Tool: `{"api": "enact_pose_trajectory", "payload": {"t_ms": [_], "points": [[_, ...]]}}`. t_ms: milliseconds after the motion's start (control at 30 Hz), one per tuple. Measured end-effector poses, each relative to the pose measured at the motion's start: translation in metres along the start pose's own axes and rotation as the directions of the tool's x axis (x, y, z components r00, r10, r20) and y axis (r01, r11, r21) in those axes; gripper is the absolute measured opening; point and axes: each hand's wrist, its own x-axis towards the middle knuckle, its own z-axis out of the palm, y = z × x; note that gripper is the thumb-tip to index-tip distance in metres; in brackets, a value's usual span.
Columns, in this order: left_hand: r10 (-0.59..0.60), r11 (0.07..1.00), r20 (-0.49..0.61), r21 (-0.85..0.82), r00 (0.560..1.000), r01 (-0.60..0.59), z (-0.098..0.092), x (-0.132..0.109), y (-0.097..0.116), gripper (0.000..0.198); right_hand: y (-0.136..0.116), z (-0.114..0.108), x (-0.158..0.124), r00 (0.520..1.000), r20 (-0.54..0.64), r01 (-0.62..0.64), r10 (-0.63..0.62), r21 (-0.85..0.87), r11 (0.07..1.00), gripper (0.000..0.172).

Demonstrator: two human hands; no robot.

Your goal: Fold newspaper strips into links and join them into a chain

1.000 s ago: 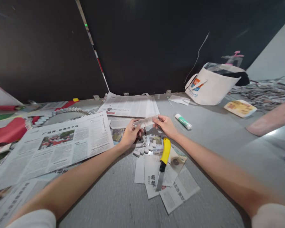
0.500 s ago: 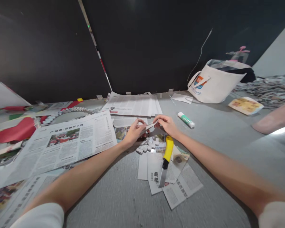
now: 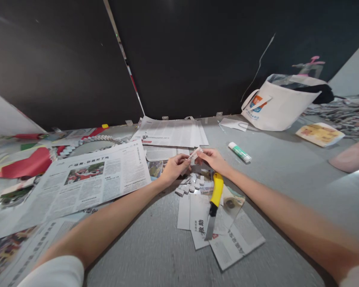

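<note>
Between my two hands is a small folded strip of newspaper [image 3: 195, 152]. My left hand [image 3: 176, 169] pinches its near left end, fingers curled. The fingertips of my right hand [image 3: 212, 159] close on its other end. Just below my hands lie several small folded paper pieces [image 3: 189, 186] in a loose chain. A knife with a yellow handle [image 3: 217, 190] rests on cut newspaper rectangles [image 3: 239, 243], its blade pointing toward me. To the right of my right hand is a green and white glue stick [image 3: 239, 152].
A large newspaper sheet [image 3: 107, 175] spreads on the left, with red paper [image 3: 30, 164] and a woven paper chain [image 3: 70, 147] beyond it. More newspaper [image 3: 170, 131] lies by the black wall. At right are a white bag [image 3: 283, 105], a yellow packet [image 3: 320, 133] and someone's bare leg [image 3: 351, 155].
The strip has turned from nearly level to a steeper slant, and my hands have come closer together around it. The whole view has shifted slightly.
</note>
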Motion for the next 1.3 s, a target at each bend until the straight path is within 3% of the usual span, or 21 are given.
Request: {"api": "enact_pose_trajectory", "payload": {"t_ms": [167,433,733,867,1300], "points": [[-0.025,0.997,0.058,0.079,0.998,0.020,0.0007,-0.0021,0.0003,0.052,-0.0025,0.0008,0.0002,1.000,-0.023,-0.007,0.007,-0.019,1.000,0.054],[0.025,0.958,0.088,0.282,0.996,-0.048,-0.0008,-0.0040,0.0032,0.050,-0.0040,-0.0020,-0.0030,0.999,-0.040,-0.036,0.032,-0.111,0.993,0.056],[-0.002,0.995,0.063,0.099,0.998,-0.005,0.0013,-0.0026,0.0000,0.052,0.0001,-0.0045,-0.0035,1.000,-0.020,-0.016,0.014,-0.119,0.993,0.051],[-0.004,0.993,0.020,0.115,1.000,0.002,0.0004,-0.0019,-0.0017,0.050,-0.0008,-0.0036,-0.0025,1.000,0.012,0.013,-0.012,-0.069,0.998,0.047],[-0.022,0.994,0.008,0.111,1.000,0.021,0.0033,-0.0007,0.0018,0.046,-0.0023,-0.0035,-0.0029,1.000,-0.009,-0.012,0.010,-0.242,0.970,0.063]]}}
